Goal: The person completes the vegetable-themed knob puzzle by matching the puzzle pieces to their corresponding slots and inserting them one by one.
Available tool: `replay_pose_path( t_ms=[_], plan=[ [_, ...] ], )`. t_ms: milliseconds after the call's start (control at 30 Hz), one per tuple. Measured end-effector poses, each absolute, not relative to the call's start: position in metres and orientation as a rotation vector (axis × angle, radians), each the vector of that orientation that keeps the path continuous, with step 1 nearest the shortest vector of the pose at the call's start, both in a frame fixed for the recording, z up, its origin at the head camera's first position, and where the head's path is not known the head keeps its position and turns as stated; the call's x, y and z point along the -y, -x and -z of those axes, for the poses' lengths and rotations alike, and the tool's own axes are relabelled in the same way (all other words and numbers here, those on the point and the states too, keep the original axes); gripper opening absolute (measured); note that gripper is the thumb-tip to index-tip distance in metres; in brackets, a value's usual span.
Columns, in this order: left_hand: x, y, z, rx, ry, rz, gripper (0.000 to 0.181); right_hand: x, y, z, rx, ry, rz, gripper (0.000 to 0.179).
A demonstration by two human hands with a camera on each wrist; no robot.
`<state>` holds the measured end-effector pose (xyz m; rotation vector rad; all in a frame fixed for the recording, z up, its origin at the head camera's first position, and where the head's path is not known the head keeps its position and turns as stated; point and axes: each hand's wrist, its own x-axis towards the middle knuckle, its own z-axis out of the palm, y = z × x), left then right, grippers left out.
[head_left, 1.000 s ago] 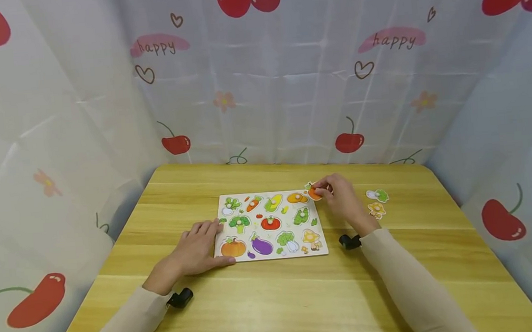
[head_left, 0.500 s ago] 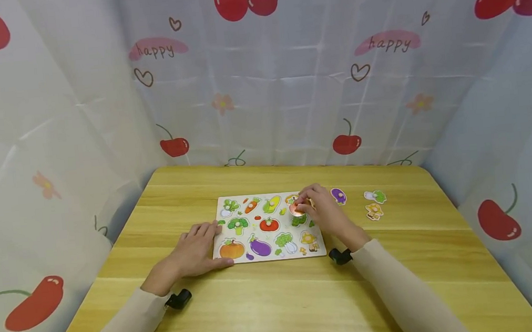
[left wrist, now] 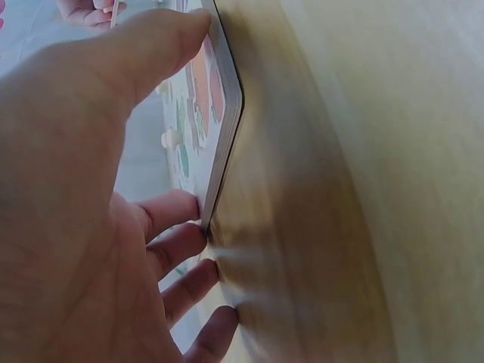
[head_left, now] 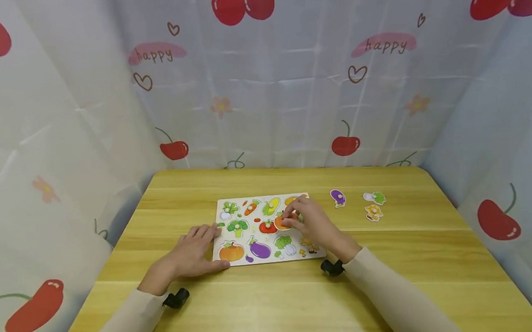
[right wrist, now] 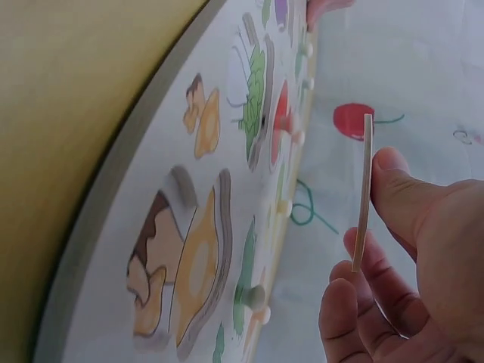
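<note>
My right hand (head_left: 319,227) pinches a pumpkin puzzle piece (head_left: 280,222) between thumb and fingers, over the vegetable peg puzzle board (head_left: 262,262), close to the tomato piece (head_left: 267,227). In the right wrist view the pumpkin piece (right wrist: 363,200) appears edge-on, above the board and apart from it. My left hand (head_left: 190,254) rests at the board's left side, thumb on the near corner and fingers against the left edge. Knobbed pieces fill the upper rows. Along the near row lie pumpkin (head_left: 231,252), eggplant (head_left: 260,249), bok choy and mushroom pictures without knobs.
Right of the board, on the wooden table (head_left: 269,313), lie an eggplant piece (head_left: 338,198), a bok choy piece (head_left: 375,197) and a mushroom piece (head_left: 373,212). A cherry-printed curtain (head_left: 269,92) closes off the back and sides.
My right hand has carried the pumpkin piece left and nearer, from beyond the board's far right corner to over its middle. This uncovered the eggplant piece. The left hand stays put.
</note>
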<state>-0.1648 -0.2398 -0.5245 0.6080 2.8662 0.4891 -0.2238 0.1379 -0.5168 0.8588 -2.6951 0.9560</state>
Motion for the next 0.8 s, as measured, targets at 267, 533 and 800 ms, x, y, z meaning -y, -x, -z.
replay_pose_path(
  t_ms=[267, 533, 800],
  plan=[
    [0.243, 0.166, 0.525, -2.857, -0.631, -0.488, 0.102, -0.117, 0.218, 0.519, 2.696, -0.951, -0.992, 0.011],
    [0.246, 0.170, 0.525, -2.832, -0.653, -0.524, 0.101, -0.083, 0.206, 0.521, 2.749, -1.032, -1.013, 0.011],
    [0.248, 0.169, 0.523, -2.835, -0.656, -0.534, 0.098, -0.047, 0.194, 0.518, 2.823, -1.073, -0.840, 0.013]
  ],
)
